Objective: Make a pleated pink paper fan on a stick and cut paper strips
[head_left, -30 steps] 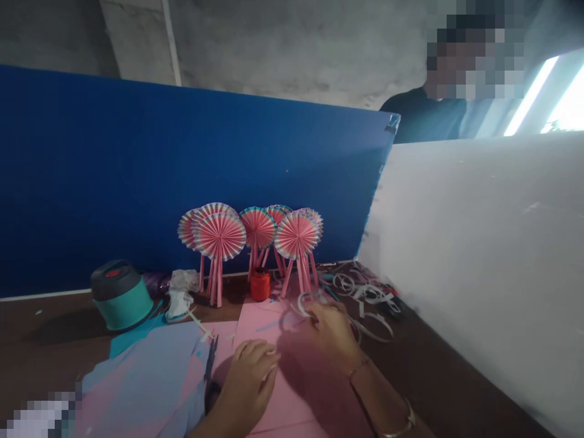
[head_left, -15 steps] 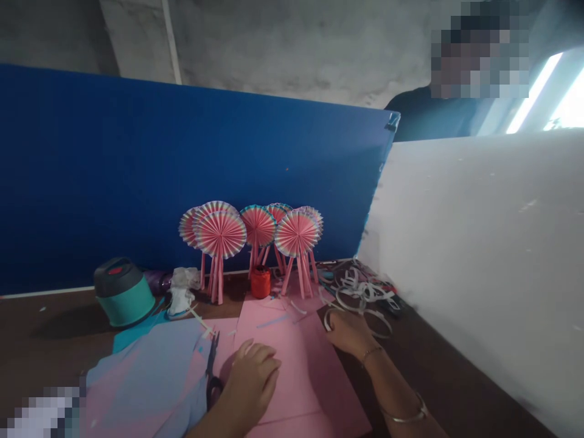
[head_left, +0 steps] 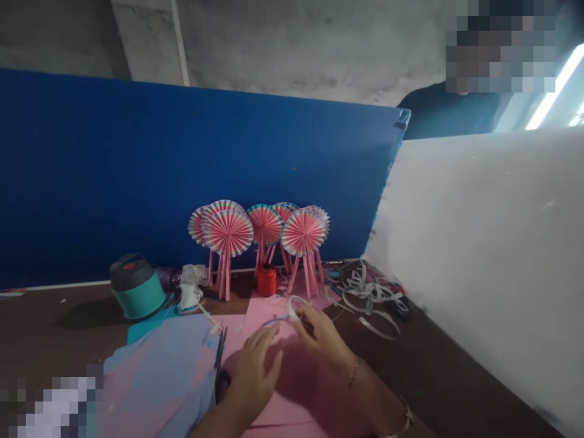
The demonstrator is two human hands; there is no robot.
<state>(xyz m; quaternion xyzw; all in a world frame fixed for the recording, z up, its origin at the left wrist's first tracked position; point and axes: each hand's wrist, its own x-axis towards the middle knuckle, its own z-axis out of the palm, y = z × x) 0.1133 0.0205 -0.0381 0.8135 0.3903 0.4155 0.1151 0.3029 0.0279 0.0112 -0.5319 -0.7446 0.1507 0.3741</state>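
My right hand (head_left: 325, 337) pinches a curled white paper strip (head_left: 292, 302), which loops up above the pink paper sheets (head_left: 285, 413). My left hand (head_left: 256, 372) hovers over or rests on the same sheets, fingers apart and holding nothing; whether it touches them I cannot tell. Between the two hands and a little beyond them lies a thin lavender strip (head_left: 276, 320). Black-handled scissors (head_left: 221, 353) lie just left of my left hand, blades pointing away from me, with the handle partly covered by the hand.
Pink pleated paper fans (head_left: 228, 233) on paper legs stand against a blue partition (head_left: 137, 170). Nearby are a red spool (head_left: 267, 280), a teal container (head_left: 139, 295) with a dark lid, pale paper sheets (head_left: 168, 353) and tangled paper strips (head_left: 371, 289). A white panel (head_left: 483, 231) borders the right; a person (head_left: 456, 109) is behind it.
My right hand has moved left from beside the strip pile to above the pink sheets, bringing the curled strip with it. My left hand's fingers have spread. The view has shifted slightly.
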